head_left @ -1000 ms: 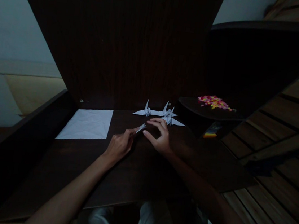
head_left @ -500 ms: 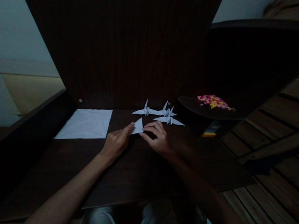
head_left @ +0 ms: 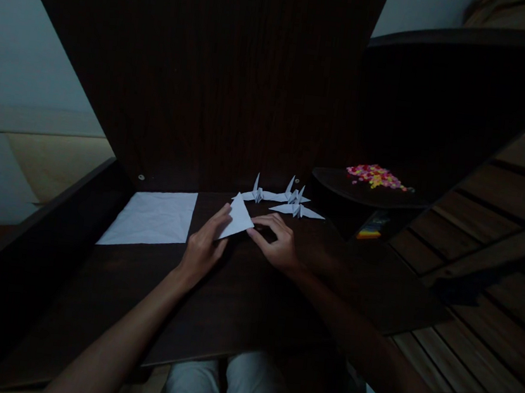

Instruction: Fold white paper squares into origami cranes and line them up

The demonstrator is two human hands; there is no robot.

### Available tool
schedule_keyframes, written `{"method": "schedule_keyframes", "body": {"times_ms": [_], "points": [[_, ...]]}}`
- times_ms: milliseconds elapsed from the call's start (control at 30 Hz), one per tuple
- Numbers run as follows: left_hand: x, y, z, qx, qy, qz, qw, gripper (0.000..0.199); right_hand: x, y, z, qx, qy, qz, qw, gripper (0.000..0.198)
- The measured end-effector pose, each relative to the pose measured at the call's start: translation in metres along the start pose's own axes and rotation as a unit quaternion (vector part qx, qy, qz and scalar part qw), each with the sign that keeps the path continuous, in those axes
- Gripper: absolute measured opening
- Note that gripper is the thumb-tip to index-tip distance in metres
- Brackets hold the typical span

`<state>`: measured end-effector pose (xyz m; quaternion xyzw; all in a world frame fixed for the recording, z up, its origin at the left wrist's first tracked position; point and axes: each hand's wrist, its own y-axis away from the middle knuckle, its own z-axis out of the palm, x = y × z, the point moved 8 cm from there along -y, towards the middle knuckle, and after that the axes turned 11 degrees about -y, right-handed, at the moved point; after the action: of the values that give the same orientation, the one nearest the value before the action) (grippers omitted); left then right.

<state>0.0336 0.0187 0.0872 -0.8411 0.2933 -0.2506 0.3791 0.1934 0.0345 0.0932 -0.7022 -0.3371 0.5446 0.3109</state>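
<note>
Holding a folded white paper (head_left: 237, 217) over the desk (head_left: 215, 305), clamped along its left edge by the left hand (head_left: 204, 240), pinched at its right corner by the right hand (head_left: 278, 242). Just in front of the paper cranes (head_left: 297, 211), right of a flat sheet (head_left: 159, 217), well back from the front edge (head_left: 185, 360), with broad desk between.

No legible text or numbers

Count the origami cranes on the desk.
3: the back-left crane, the back-right crane beside it, and the front crane, nearer the person.
</note>
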Motion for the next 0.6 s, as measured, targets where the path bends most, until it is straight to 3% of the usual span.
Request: {"method": "schedule_keyframes", "body": {"times_ms": [433,600], "points": [[0.011,-0.006,-0.009,0.05,0.051,-0.027,0.997,0.039,0.035,0.009,0.013,-0.014,-0.135,0.169,0.976,0.026],[0.005,-0.008,-0.008,0.036,0.073,-0.073,0.994,0.036,0.031,0.008,0.014,-0.033,-0.126,0.155,0.979,0.031]]}}
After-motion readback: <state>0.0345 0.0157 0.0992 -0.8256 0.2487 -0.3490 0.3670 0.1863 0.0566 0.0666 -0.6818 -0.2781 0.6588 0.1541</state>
